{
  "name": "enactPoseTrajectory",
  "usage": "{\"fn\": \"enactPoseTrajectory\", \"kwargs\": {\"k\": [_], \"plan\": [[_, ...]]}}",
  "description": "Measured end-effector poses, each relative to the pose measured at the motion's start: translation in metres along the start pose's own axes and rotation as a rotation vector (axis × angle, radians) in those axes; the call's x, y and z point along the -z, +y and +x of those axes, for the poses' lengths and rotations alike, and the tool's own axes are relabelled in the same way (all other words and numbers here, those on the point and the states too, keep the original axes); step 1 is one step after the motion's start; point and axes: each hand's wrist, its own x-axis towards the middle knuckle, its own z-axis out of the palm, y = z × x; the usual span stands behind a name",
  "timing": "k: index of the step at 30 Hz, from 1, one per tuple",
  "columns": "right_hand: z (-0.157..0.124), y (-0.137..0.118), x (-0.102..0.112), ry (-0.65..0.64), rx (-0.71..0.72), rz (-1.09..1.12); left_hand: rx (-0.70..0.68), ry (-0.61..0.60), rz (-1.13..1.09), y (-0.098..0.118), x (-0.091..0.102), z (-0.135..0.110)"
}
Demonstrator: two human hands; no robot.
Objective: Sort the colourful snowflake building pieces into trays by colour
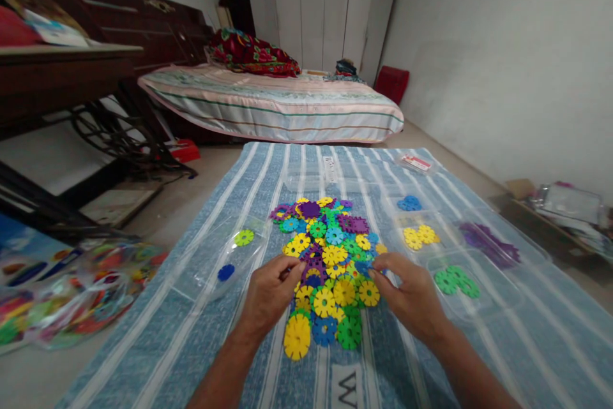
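A loose pile of notched plastic discs [335, 254] in yellow, green, blue and purple lies mid-table. At its left edge is my left hand [272, 288], fingers curled and thumb pressed in beside a purple disc [313, 265]; anything in the pinch is hidden. Across the pile, my right hand [409, 288] has its thumb and forefinger closed on the edge of a blue disc [364, 267]. Nearest me in the pile are a large yellow disc [297, 336], another blue disc [325, 330] and a green disc [349, 331].
To the left, a clear tray [191, 286] holds a lime disc [244, 237] and a dark blue disc [226, 272]. At right, clear trays hold yellow discs [420, 237], green discs [456, 282], purple pieces [491, 245] and blue pieces [409, 203]. A striped cloth [158, 358] covers the table.
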Motion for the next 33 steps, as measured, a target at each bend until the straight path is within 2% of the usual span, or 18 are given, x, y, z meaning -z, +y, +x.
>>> {"fn": "enactPoseTrajectory", "kwargs": {"k": [6, 11, 15, 18, 20, 22, 24, 26, 28, 30, 33], "plan": [[-0.005, 0.004, 0.007, 0.062, -0.008, -0.007, -0.026, 0.076, 0.036, -0.008, -0.005, -0.001], [0.007, 0.019, 0.021, 0.166, 0.017, -0.152, -0.033, 0.113, 0.041, -0.011, -0.007, -0.002], [0.044, 0.050, 0.041, 0.253, 0.038, -0.397, -0.015, 0.128, 0.007, -0.012, -0.008, -0.003], [0.083, 0.074, 0.055, 0.288, -0.051, -0.552, 0.009, 0.119, -0.003, -0.013, -0.009, -0.004], [0.104, 0.083, 0.062, 0.307, -0.116, -0.626, 0.021, 0.112, -0.009, -0.013, -0.009, -0.004], [0.112, 0.081, 0.063, 0.307, -0.105, -0.619, 0.029, 0.112, -0.018, -0.013, -0.009, -0.004], [0.104, 0.068, 0.059, 0.278, -0.037, -0.566, 0.033, 0.117, -0.022, -0.013, -0.010, -0.003], [0.082, 0.049, 0.050, 0.213, 0.041, -0.514, 0.034, 0.123, -0.016, -0.013, -0.010, -0.003], [0.051, 0.028, 0.041, 0.118, 0.125, -0.433, 0.025, 0.125, -0.001, -0.014, -0.011, -0.002], [0.018, 0.008, 0.034, -0.012, 0.196, -0.258, 0.011, 0.127, 0.017, -0.014, -0.011, -0.002], [-0.031, -0.014, 0.030, -0.152, 0.171, -0.085, 0.012, 0.126, 0.031, -0.014, -0.011, -0.001]]}}
